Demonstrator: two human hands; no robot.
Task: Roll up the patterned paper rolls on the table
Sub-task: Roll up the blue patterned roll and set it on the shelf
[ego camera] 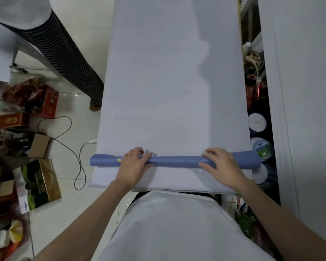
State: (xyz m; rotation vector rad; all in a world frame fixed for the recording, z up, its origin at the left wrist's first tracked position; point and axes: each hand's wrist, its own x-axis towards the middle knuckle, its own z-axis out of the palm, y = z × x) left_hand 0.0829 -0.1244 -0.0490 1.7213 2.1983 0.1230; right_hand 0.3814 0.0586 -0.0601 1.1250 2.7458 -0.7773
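A long sheet of paper [173,72] lies white side up along the table, running away from me, with faint numbers showing through. Its near end is wound into a blue roll [175,161] that lies crosswise near the table's front edge. My left hand [133,167] rests on top of the roll left of centre, fingers curled over it. My right hand [221,166] presses on the roll right of centre, fingers spread across it. A small yellow print shows on the roll beside my left hand.
Cardboard boxes [39,182] and a looped cable [68,144] litter the tiled floor on the left. A striped fabric piece [64,53] slants at the back left. On the right, a narrow gap holds tubs [257,122] and clutter beside a white panel [307,110].
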